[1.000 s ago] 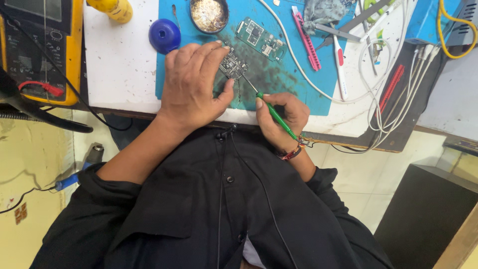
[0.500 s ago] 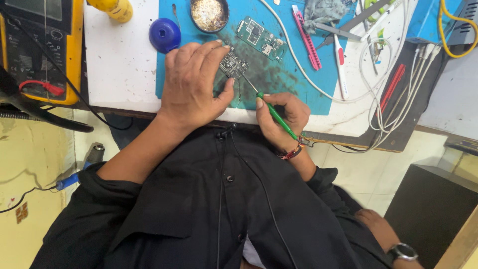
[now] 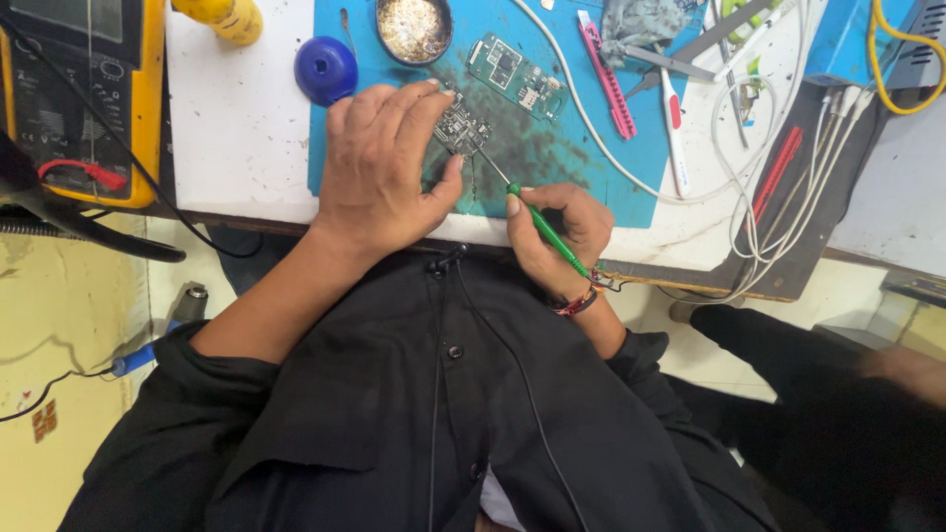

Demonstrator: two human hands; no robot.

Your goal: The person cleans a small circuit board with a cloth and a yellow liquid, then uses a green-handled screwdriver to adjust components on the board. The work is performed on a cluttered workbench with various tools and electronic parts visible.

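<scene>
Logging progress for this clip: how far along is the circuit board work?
Set up: the blue mat is laid out, with tools around it. In hand: the left hand pins a small circuit board while the right hand holds a green-handled tool, tip at the board. Left: a second green board lies untouched.

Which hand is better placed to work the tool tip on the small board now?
Right. The right hand grips the green-handled tool, its metal tip at the small circuit board. The left hand is occupied pinning that board on the blue mat.
</scene>
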